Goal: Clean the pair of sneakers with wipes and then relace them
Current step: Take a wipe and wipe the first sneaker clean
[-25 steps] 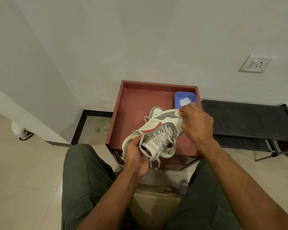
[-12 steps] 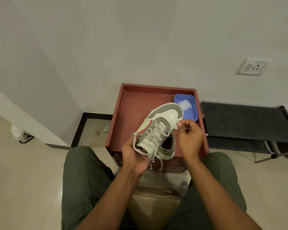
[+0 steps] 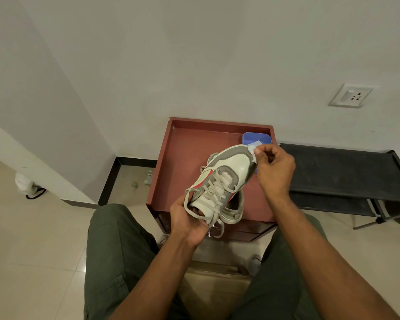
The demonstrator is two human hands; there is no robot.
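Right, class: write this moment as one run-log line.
step: wiping toe | left hand: holds sneaker at collar | right hand: pinches wipe on toe | laces: still threaded | second sneaker: on red table

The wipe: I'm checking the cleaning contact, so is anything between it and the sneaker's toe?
Nothing visible. The right hand pinches the wipe directly against the toe of the sneaker, which the left hand holds by its heel end.

red tray-top stand (image 3: 183, 158) holds second sneaker (image 3: 237, 204) and blue tub (image 3: 262, 136) (far corner).
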